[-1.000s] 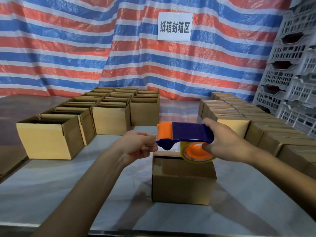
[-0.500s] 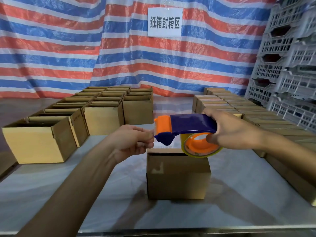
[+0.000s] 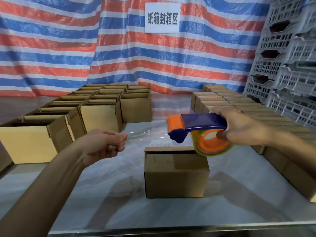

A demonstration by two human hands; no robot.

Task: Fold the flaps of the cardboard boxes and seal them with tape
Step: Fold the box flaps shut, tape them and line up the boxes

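A small cardboard box [image 3: 176, 175] with its flaps folded down stands on the grey table [image 3: 106, 202] in front of me. My right hand [image 3: 239, 127] grips a blue and orange tape dispenser [image 3: 196, 125] above the box's right side. A clear strip of tape [image 3: 147, 134] stretches left from the dispenser's orange end. My left hand [image 3: 104, 144] pinches the free end of that strip, above and left of the box.
Several open cardboard boxes [image 3: 95, 108] stand in rows at the left back. Closed boxes [image 3: 227, 103] line the right side. Grey plastic crates [image 3: 289, 59] are stacked at the far right. A striped tarp with a white sign [image 3: 162, 17] hangs behind.
My left hand has pulled away to the left from the dispenser, drawing out a length of clear tape. The dispenser has stayed above the box.
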